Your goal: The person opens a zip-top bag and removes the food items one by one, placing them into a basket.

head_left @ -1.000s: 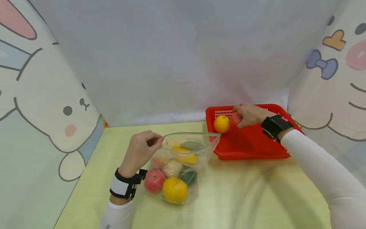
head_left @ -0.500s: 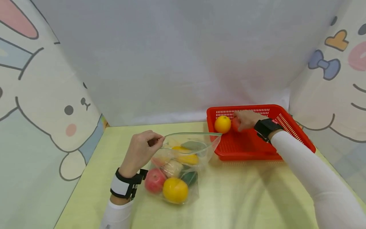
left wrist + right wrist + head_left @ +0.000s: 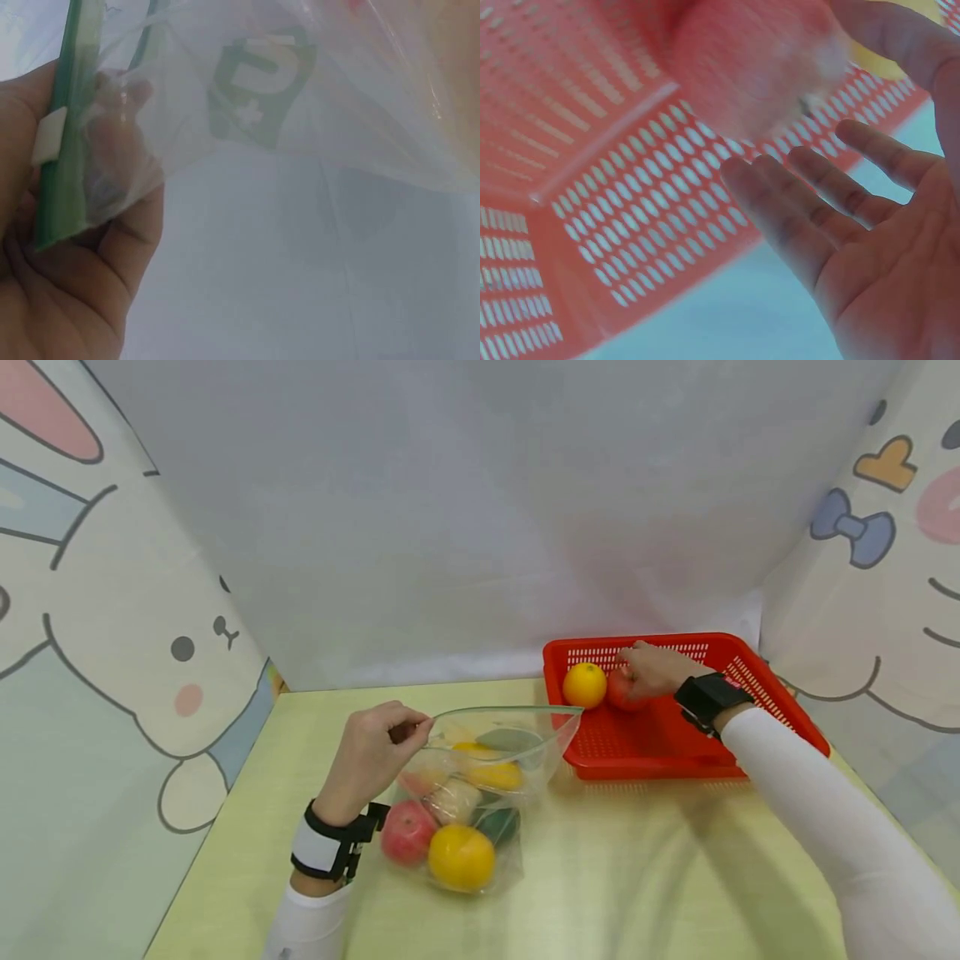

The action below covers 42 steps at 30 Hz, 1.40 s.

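Note:
In the head view my left hand (image 3: 375,756) pinches the left end of the rim of a clear zip bag (image 3: 525,727). Its green zip strip (image 3: 71,127) with a white slider (image 3: 49,136) lies between thumb and fingers in the left wrist view. Through the film show a red round fruit (image 3: 408,832), a yellow round fruit (image 3: 461,857) and other pieces. My right hand (image 3: 652,668) is inside the red basket (image 3: 660,768), beside a red apple (image 3: 757,67). Its fingers are straightened and spread near the apple; the thumb appears close to or touching it.
An orange (image 3: 584,685) lies in the basket's left end, left of the apple. Basket and bag share a pale yellow table (image 3: 600,877). A grey-white wall (image 3: 450,527) stands behind, with cartoon-printed panels on both sides.
My right hand has lowered the apple onto the basket floor beside the orange, and its fingers have straightened away from it. The left hand and bag have stayed put.

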Each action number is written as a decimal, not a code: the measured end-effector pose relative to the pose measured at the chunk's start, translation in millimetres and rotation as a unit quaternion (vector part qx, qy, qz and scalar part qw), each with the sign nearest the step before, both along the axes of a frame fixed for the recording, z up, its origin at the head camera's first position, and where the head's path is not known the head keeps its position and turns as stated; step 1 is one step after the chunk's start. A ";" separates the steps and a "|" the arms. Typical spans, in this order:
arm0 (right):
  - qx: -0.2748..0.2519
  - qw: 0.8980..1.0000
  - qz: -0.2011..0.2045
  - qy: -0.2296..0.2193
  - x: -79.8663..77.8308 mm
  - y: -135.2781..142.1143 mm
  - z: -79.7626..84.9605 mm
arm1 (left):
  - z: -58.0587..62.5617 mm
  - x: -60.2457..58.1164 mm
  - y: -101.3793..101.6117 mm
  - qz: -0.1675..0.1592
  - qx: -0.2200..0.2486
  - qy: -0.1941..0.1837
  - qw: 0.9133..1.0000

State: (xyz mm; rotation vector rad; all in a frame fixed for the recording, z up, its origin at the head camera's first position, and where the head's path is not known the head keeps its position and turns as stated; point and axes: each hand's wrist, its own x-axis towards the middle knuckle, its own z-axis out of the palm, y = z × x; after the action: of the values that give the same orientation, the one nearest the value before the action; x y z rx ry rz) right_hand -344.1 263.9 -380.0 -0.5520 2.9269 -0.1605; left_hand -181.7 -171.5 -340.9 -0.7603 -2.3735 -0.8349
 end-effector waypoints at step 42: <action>0.063 0.971 0.220 0.062 131.4 -217.6 28.5 | 1.4 3.6 2.9 -0.003 0.004 0.014 1.000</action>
State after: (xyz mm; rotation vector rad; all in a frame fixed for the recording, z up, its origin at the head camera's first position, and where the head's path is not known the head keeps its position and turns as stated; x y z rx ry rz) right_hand -212.7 46.3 -351.5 -1.2049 2.8127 0.1179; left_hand -178.1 -168.6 -339.5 -0.7724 -2.3432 -0.8305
